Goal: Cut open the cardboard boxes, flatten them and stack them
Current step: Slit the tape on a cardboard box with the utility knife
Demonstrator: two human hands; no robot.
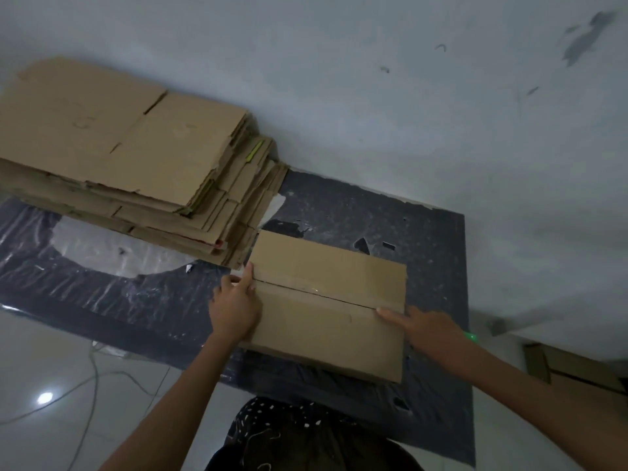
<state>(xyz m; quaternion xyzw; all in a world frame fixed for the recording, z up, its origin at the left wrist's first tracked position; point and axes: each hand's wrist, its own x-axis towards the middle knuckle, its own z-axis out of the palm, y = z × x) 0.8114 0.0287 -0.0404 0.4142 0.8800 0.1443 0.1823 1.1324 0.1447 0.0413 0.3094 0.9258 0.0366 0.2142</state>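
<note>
Tabletop (pixel 435 249) bears 1 box (pixel 326 324), 1 flattened stack (pixel 119 141).

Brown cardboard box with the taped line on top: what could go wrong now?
The left hand and right hand both have fingers at the taped seam of the brown cardboard box. A blade run along that seam could nick them. The tall stack of flattened brown cardboard beside the box is ragged and uneven, so another sheet laid on top might make it slide.
</note>
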